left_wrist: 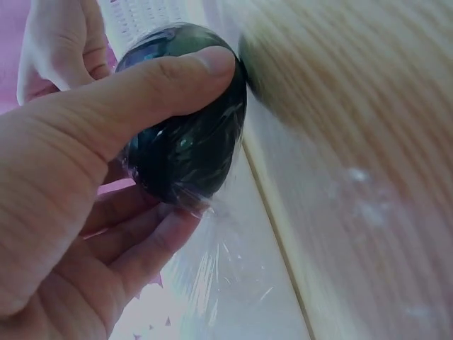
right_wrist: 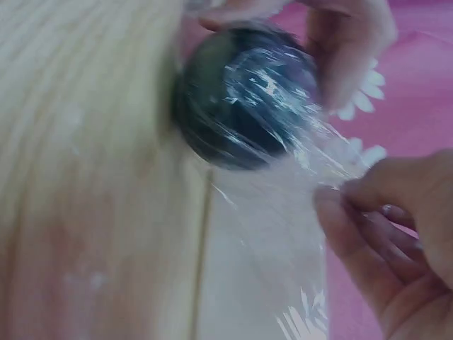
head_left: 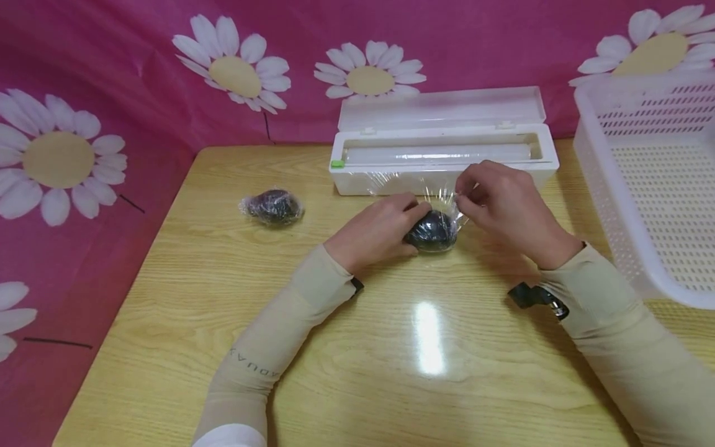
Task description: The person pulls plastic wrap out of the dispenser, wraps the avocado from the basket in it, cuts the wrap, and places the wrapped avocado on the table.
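A dark, egg-shaped, avocado-like fruit (head_left: 434, 231) sits on the table, glossy under clear cling film. My left hand (head_left: 385, 226) grips it from the left; in the left wrist view the thumb lies across the fruit (left_wrist: 187, 145) and the fingers curl beneath. On the other side, my right hand (head_left: 503, 205) pinches the edge of the cling film (right_wrist: 333, 152), which stretches in creases from the fruit to the fingertips. Behind both hands stands an open white cling film box (head_left: 385, 183) with a roll (head_left: 436, 153) inside. Film also spans the space before the box.
Another dark fruit (head_left: 274, 207), wrapped in crumpled film, lies on the left of the wooden table (head_left: 335, 372). A white plastic basket (head_left: 631, 242) stands at the right. Pink flowered cloth (head_left: 139, 37) hangs behind and to the left.
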Motion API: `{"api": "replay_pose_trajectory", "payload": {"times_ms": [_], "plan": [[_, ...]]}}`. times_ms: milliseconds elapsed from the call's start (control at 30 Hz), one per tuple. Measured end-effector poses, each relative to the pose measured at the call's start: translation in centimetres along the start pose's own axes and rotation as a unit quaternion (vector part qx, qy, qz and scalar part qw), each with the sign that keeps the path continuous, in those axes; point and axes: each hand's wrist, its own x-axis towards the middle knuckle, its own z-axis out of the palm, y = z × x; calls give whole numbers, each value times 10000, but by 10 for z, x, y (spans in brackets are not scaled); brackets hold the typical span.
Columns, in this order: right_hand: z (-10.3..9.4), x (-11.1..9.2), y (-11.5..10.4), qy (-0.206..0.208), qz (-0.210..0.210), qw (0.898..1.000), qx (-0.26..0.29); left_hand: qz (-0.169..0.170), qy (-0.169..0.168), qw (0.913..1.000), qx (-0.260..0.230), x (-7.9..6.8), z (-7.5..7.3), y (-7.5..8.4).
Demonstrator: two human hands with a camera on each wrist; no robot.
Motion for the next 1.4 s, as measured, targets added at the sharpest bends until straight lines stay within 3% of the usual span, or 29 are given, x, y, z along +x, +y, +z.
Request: {"api": "replay_pose_trajectory", "payload": {"times_ms": [167,333,567,767,867,967,1200,1400], "plan": [[17,2,-3,62,361,9987,353,20,-84,9999,-99,-2,0,-4],[28,0,-4,-77,461,9980,433,-227,-362,9979,-479,-2,-2,-9],[31,-2,1,328,-307,9990,48,-296,-449,9955,-779,0,-1,-14],[21,-3,-2,-700,-75,9975,-30,-164,-333,9958,-836,1,1,-17],[16,-3,-3,-1196,107,9928,25,-292,-270,9925,-1152,0,2,-19],[14,-2,-3,-1515,14,9885,-5,-271,-143,9899,-1381,0,2,-20],[14,-3,-1,-1663,-319,9853,-228,-97,3,9920,-1257,-1,2,-20],[13,-3,-2,-1780,20,9840,-124,-137,104,9917,-1276,-1,3,-18]]}}
